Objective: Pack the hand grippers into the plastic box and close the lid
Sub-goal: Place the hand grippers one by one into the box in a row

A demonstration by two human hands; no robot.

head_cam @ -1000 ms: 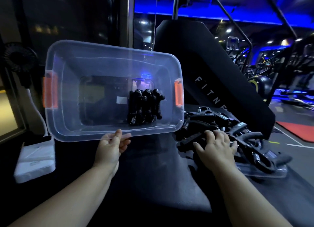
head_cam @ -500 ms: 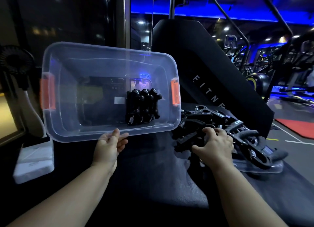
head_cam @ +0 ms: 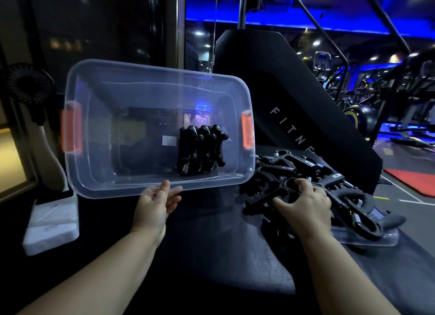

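Observation:
A clear plastic box (head_cam: 98,173) with orange latches is tipped up so its opening faces me. My left hand (head_cam: 156,203) grips its near rim. Several black hand grippers (head_cam: 200,153) stand in a row inside it, toward the right end. To the right, a pile of black hand grippers (head_cam: 303,171) lies on the dark surface, partly on the clear lid (head_cam: 367,238). My right hand (head_cam: 306,203) is closed around one black hand gripper (head_cam: 266,198) at the pile's near-left edge.
A white box (head_cam: 51,223) lies at the left on the dark padded surface (head_cam: 223,256). A small black fan (head_cam: 28,84) stands behind it. A black slanted gym machine panel (head_cam: 294,107) rises behind the pile. Gym equipment fills the far right.
My right hand has closed around a hand gripper at the pile's edge and drawn slightly back. The box stays held by my left hand, nearly still.

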